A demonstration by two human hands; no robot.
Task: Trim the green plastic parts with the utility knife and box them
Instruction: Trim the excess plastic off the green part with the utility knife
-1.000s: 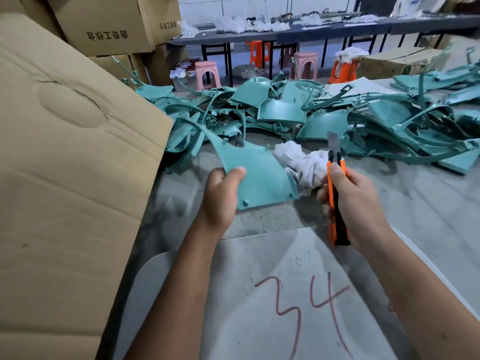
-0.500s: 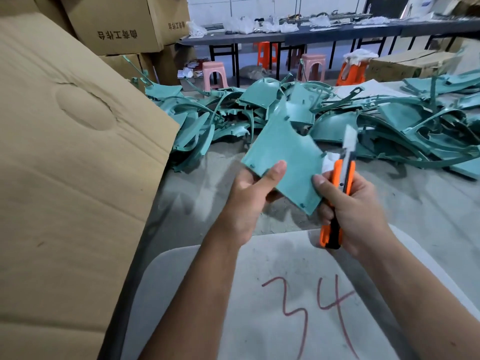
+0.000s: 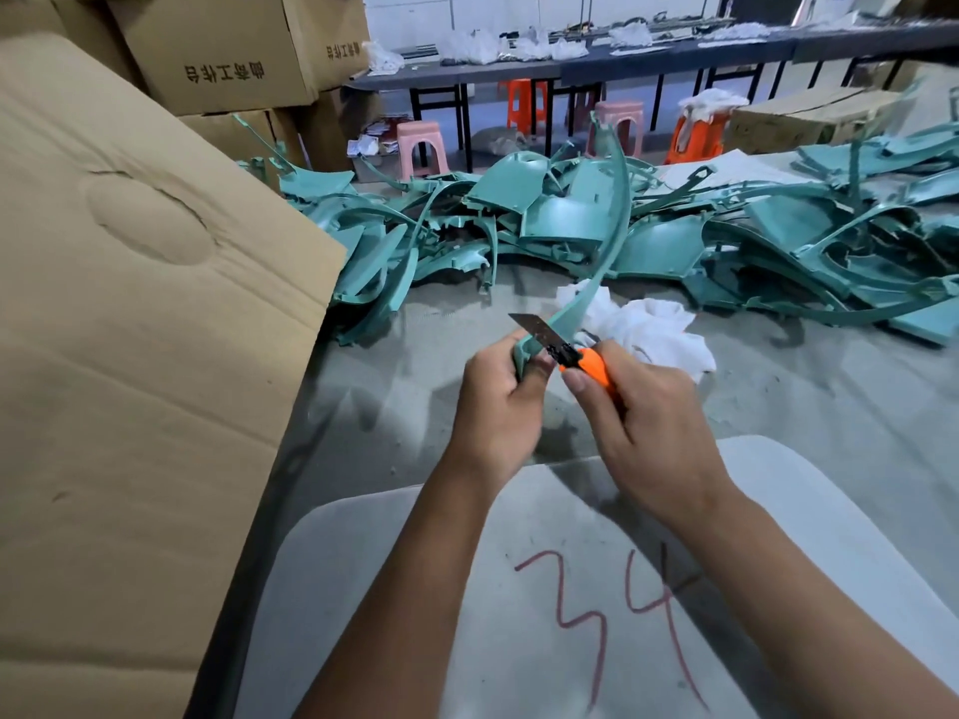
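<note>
My left hand (image 3: 501, 402) grips the lower end of a green plastic part (image 3: 607, 236), which is turned edge-on and curves up and away from me. My right hand (image 3: 648, 433) holds an orange utility knife (image 3: 589, 364). Its bare blade points left and lies against the part's edge just above my left fingers. A large pile of green plastic parts (image 3: 674, 236) covers the back of the grey table (image 3: 415, 407). A big cardboard box flap (image 3: 129, 355) stands at my left.
A crumpled white cloth (image 3: 648, 329) lies just behind my hands. A pale board marked 34 (image 3: 597, 604) lies under my forearms. Stacked cardboard boxes (image 3: 223, 54) stand at the back left. Stools (image 3: 420, 147) and a long dark table (image 3: 622, 59) stand beyond the pile.
My left hand turned the green part from flat-on to edge-on and lowered it. My right hand swung the knife from upright to pointing left, with the blade now against the part's edge.
</note>
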